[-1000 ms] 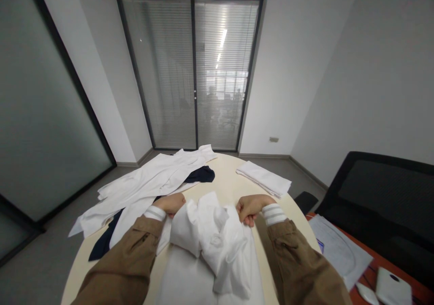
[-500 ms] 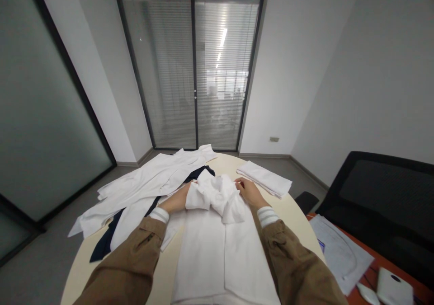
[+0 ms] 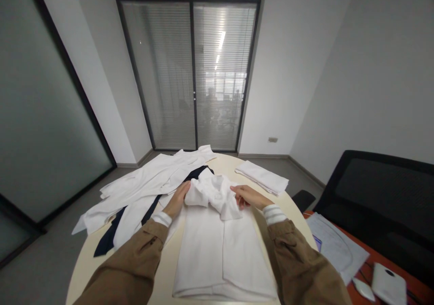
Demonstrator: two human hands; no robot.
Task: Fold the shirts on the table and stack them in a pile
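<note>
A white shirt (image 3: 203, 246) lies in front of me with its sides folded inward and a front flap running down its length. Its collar end (image 3: 217, 196) is bunched up at the far side. My left hand (image 3: 179, 199) is closed on the left edge of that bunched cloth, its fingertips partly hidden by the fabric. At the opposite edge, my right hand (image 3: 249, 196) has thumb and fingers closed on the cloth, with the lower fingers curled in.
More white garments (image 3: 149, 174) and a dark navy one (image 3: 110, 235) overlap on the left of the round table (image 3: 81, 273). One folded white cloth (image 3: 262, 177) lies back right. A black chair (image 3: 379, 196) stands beside an orange surface with paper (image 3: 335, 246) and a mouse (image 3: 364, 289).
The collar end has settled slightly lower and flatter. My right hand has shifted a little down, its index finger now straighter, and my left hand has come round to the outer edge.
</note>
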